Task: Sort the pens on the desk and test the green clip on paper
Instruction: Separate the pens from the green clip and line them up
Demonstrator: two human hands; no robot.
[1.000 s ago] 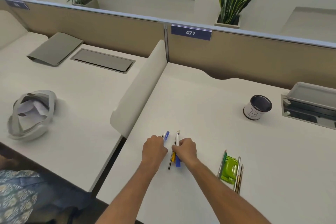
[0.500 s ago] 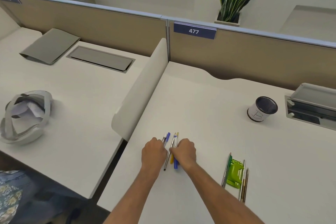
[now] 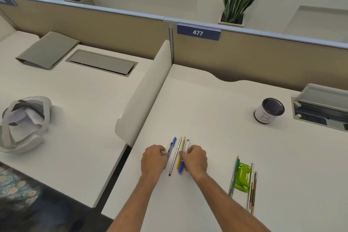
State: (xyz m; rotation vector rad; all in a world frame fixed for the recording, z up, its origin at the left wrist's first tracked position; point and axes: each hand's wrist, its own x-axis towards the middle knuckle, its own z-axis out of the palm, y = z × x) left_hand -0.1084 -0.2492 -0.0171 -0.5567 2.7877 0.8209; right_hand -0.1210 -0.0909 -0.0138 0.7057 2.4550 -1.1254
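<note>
Sorting is under way but not finished. On the desk [image 3: 216,118], the left group holds four items laid roughly parallel: a blue and white pen [image 3: 172,144], a grey pen [image 3: 174,157], a yellow pen [image 3: 178,164] and a white and blue pen [image 3: 181,167]. Well apart to the right lies a second group. It consists of a green pen [image 3: 234,175], the green clip [image 3: 243,177] just beside it, and then pencils [image 3: 253,190], whose exact count is too fine to make out. The clip lies flat with no hand on it, and no paper shows on this desk, so I judge the clip test not begun. A cup [image 3: 269,111] stands further back on the right, with nothing sticking out of it.

Both forearms reach forward, knuckles up. The left hand [image 3: 153,158] has its fingers curled, with the tips pinching the blue and white pen low on its barrel. The right hand [image 3: 195,158] has its fingers curled onto the white and blue pen and touches the yellow pen beside it.
</note>
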